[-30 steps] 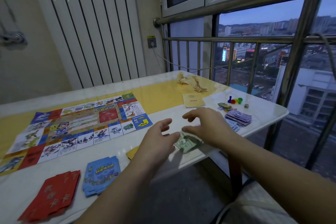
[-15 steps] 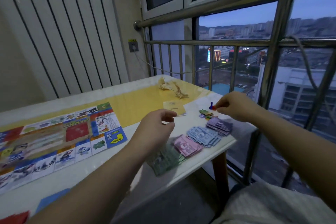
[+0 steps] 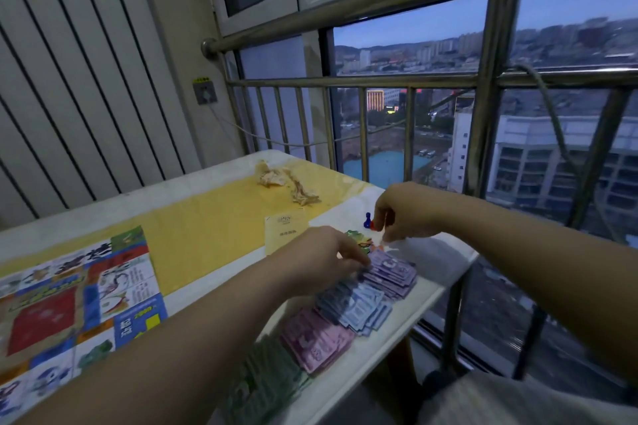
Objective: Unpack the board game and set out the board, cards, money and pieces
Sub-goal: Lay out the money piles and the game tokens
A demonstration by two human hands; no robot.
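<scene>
My right grip [image 3: 404, 209] is curled, pinching one red piece [image 3: 373, 225] beside one blue pawn [image 3: 368, 218], just beyond the purple money stack [image 3: 393, 272]. My left grip [image 3: 321, 259] lies loose, fingertips touching that stack's left edge. Nearer me from it run three more stacks: blue [image 3: 355, 307], pink [image 3: 317, 343], green [image 3: 266, 386]. Left of it lies one beige booklet [image 3: 284, 235], its writing too small to read. Farther left is the board [image 3: 69, 304], one corner reading "2000", all on the counter [image 3: 193, 217].

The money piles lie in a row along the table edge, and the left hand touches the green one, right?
No: the head view shows the left hand touching the purple pile, at the row's far end; the green pile lies nearest the camera.
</scene>
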